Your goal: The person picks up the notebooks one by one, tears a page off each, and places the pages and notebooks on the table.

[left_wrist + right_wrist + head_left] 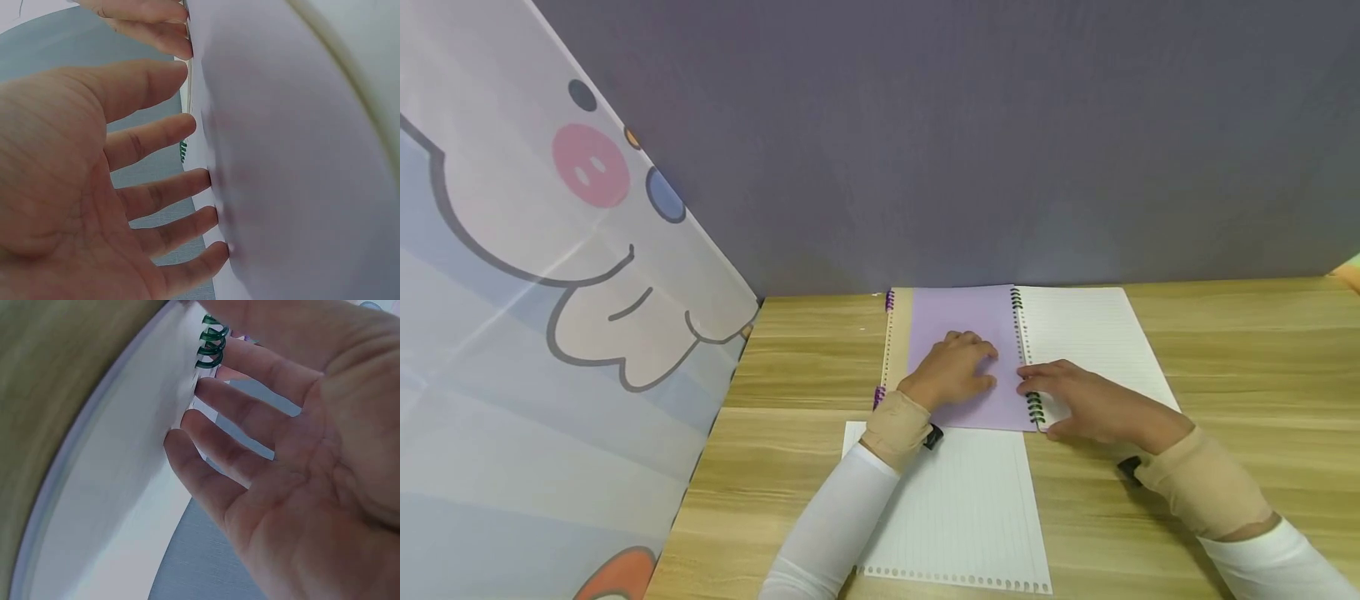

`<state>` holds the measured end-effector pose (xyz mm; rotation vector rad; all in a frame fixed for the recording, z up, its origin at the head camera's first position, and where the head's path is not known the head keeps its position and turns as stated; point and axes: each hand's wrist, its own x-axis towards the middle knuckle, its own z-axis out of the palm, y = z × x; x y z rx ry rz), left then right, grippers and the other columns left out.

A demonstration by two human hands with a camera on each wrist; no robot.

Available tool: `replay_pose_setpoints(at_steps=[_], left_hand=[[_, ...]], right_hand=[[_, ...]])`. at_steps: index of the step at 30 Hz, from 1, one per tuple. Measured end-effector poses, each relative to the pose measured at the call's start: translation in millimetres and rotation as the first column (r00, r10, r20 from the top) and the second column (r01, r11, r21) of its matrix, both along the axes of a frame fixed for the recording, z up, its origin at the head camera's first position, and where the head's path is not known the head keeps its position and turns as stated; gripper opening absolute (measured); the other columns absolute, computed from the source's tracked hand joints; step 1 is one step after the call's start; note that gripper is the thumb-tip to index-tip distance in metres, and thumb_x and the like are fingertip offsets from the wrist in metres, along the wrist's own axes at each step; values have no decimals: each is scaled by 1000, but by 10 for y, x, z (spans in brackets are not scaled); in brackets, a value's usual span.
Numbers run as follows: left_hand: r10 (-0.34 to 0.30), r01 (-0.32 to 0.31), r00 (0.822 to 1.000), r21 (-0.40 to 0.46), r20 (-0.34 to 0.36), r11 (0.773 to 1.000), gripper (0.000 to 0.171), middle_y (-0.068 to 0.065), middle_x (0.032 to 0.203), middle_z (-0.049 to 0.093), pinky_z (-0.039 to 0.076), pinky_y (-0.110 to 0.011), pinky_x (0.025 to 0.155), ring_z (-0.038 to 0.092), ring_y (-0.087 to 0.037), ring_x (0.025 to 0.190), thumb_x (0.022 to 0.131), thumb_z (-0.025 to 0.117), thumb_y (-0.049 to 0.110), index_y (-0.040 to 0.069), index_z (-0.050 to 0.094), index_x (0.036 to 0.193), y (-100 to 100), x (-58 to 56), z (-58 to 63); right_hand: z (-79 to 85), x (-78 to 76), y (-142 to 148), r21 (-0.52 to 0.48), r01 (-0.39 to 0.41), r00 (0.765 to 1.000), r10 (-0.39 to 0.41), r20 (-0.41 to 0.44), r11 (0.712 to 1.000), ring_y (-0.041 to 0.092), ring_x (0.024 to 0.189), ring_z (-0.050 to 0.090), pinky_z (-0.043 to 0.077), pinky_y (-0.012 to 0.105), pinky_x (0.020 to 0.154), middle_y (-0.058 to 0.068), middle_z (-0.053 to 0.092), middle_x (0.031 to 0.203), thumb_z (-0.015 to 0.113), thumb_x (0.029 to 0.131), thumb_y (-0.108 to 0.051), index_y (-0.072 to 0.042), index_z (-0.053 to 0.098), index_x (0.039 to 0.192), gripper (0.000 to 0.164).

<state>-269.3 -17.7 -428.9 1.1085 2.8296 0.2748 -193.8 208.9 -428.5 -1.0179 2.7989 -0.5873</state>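
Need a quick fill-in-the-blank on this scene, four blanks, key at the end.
1. The left hand touches a notebook cover coloured ____.
2. The coil beside the right hand is coloured ____.
3. The loose sheet has its row of holes along the edge ____ the person.
4. Both sleeves are coloured ____.

Missing words: purple; green; nearest; white.

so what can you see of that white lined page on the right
The white lined page looks like paper, faintly ruled, with holes down its left edge. Green rings run through that edge, one group at each end. It lies face up and roughly flat over the wood-patterned table, right of a lilac sheet. The right hand reaches across its near left part, fingertips seemingly touching it beside the rings.
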Motion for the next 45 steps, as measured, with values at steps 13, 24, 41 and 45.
replay_pose_setpoints(at_steps=[13, 24, 41, 45], left_hand=[[19, -20, 999, -28, -30, 999, 41, 4, 125, 47, 34, -34, 87, 40, -20, 117, 85, 57, 45, 28, 55, 122, 35, -8, -27], [30, -31, 999, -31, -38, 999, 42, 3, 126, 47, 35, -35, 87, 40, -21, 117, 85, 57, 45, 28, 55, 123, 47, 7, -18], [33, -34, 999, -25, -41, 999, 39, 4, 124, 48, 35, -35, 85, 41, -21, 116, 85, 56, 44, 28, 55, 120, 55, 11, -30], [40, -41, 998, -27, -38, 999, 39, 4, 124, 47, 35, -35, 86, 41, -21, 115, 85, 56, 44, 28, 55, 120, 56, 17, -34]], right_hand=[[-11, -25, 11, -10, -3, 1000, 3, 1, 1000, 29, 124, 35, 27, 41, 98, 7, 41, 137, 75, 69, -24, -13, 55, 122, 58], [-28, -27, -9, -42, 17, 999, -18, -27, 999, 24, 121, 37, 29, 39, 97, 5, 44, 134, 73, 72, -32, -13, 56, 119, 54], [-18, -3, -52, -35, 48, 999, -49, -17, 998, 25, 121, 37, 31, 40, 96, 4, 44, 135, 70, 77, -38, -14, 57, 118, 49], [-11, 7, -50, -35, 54, 998, -54, -13, 998, 25, 122, 37, 30, 40, 96, 5, 44, 135, 69, 77, -35, -15, 57, 117, 47]])
